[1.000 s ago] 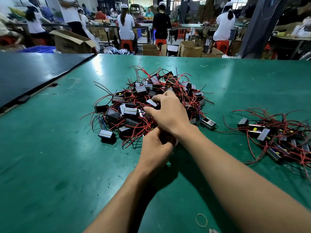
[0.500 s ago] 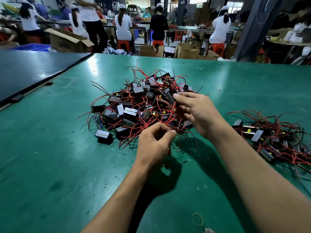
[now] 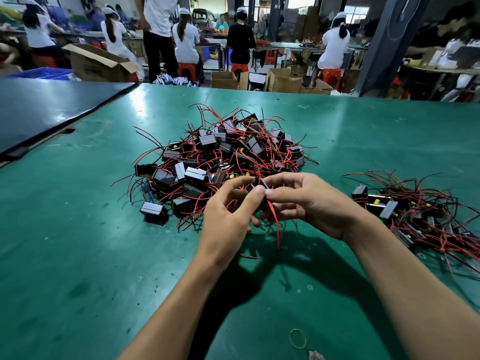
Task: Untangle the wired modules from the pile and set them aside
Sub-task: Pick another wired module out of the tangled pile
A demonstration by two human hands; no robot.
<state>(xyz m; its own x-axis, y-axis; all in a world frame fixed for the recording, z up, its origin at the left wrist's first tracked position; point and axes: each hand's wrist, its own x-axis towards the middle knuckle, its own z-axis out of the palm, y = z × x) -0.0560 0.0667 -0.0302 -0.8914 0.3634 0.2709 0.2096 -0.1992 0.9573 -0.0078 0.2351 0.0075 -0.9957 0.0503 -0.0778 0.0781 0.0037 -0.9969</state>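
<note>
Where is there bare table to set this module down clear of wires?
Bare green table lies left of the main pile, up to the dark board, and also behind the set-aside pile. It is crowded at the main pile's near edge, where left hand and right hand pinch the module.

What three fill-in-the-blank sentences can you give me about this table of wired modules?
The left hand and right hand pinch a module trailing ____ wires.
The big pile lies to the ____ of the set-aside bunch.
A rubber band lies on the ____ table.
Missing words: red, left, green.
</note>
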